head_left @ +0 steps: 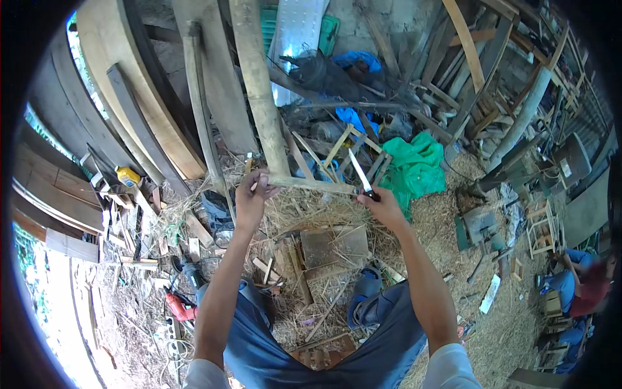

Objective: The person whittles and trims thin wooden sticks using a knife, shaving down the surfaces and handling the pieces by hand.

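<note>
My left hand (254,194) is closed on the left end of a pale, flat strip (311,185), which looks like split bamboo or wood. The strip runs nearly level across to my right hand (383,207). That hand is wrapped round the dark handle of a knife (358,170), its bright blade pointing up and slightly left. The strip's right end reaches my right fingers; whether they also grip it I cannot tell. Just beyond the strip stands a thick bamboo pole (259,97).
Wood shavings and offcuts cover the ground. A low wooden block (334,249) lies between my feet. Green plastic sheeting (414,170) is heaped ahead. Boards (139,84) lean at left, near a red power tool (178,305). Another person (589,285) sits at far right.
</note>
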A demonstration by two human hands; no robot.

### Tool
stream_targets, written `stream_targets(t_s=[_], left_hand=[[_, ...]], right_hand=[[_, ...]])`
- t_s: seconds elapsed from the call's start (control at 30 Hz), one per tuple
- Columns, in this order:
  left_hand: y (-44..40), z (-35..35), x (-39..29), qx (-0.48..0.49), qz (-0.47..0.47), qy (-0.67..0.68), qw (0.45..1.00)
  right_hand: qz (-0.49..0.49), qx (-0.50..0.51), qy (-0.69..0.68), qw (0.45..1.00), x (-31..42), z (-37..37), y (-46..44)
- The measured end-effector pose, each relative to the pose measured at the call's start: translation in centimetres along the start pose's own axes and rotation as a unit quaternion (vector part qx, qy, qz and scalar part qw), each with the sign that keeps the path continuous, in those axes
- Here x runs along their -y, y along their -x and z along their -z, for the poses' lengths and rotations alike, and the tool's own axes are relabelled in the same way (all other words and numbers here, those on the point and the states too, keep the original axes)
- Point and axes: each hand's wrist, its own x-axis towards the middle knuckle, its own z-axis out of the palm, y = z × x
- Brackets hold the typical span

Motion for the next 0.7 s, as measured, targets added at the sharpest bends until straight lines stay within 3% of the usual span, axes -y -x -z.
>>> stream_targets(t_s=[0.1, 0.33, 0.43, 0.5, 0.53, 0.6, 0.67, 0.7], left_hand=[[1.2, 2.2, 0.7, -0.016, 0.05, 0.067, 0.996], [2.5, 3.9, -0.5, -0.013, 0.094, 0.126, 0.987], [2.5, 4.9, -0.4, 0.022, 0.103, 0.086, 0.991], [2.6, 5.8, -0.2, 0.123, 0.111, -0.188, 0.968], [2.9, 6.0, 0.2, 0.12, 0.113, -0.19, 0.968], [3.5, 5.3, 0.8, 0.129, -0.049, -0.347, 0.928], [4.5, 3.2, -0.5, 0.138, -0.063, -0.344, 0.927], [4.9, 1.9, -1.1, 0.172, -0.06, -0.303, 0.935]], right_hand=[[-0.054, -0.025, -0.094, 0.994, 4.1, -1.0, 2.1], [-0.062, -0.049, -0.303, 0.95, 8.7, -3.6, 4.6], [-0.064, -0.092, -0.291, 0.95, 8.9, -4.2, 5.1], [-0.057, -0.095, -0.275, 0.955, 9.1, -4.5, 5.1], [-0.049, -0.1, -0.26, 0.959, 9.1, -4.7, 5.2], [-0.045, -0.1, -0.237, 0.965, 8.9, -5.2, 5.3], [0.059, -0.143, -0.043, 0.987, 8.7, -6.1, 5.3], [0.06, -0.126, 0.008, 0.99, 8.7, -6.3, 5.2]])
